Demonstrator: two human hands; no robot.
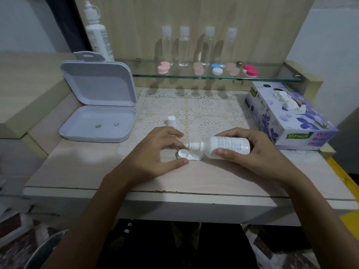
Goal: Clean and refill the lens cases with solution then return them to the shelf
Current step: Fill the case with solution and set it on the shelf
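While you tip the small white solution bottle (227,148) on its side, its nozzle points left and down toward the white lens case (186,154), which lies flat on the surface (77,171) just in front of the lace mat (204,109). That angle suggests you are about to fill, or are filling, one of its wells. Your right hand (254,152) wraps the bottle's body, fingers curled over the top and thumb underneath. Your left hand (155,152) is half curled around the case's left end, thumb and fingertips bracketing it, probably to steady it; whether they actually touch it I cannot tell. The bottle's white cap (171,120) stands upright on the mat, set aside. An open grey box (101,113) sits at the left. Four more cases, such as a blue and white case (216,68), wait on the glass shelf (272,76) behind. A tissue box (287,117) rests to the right.
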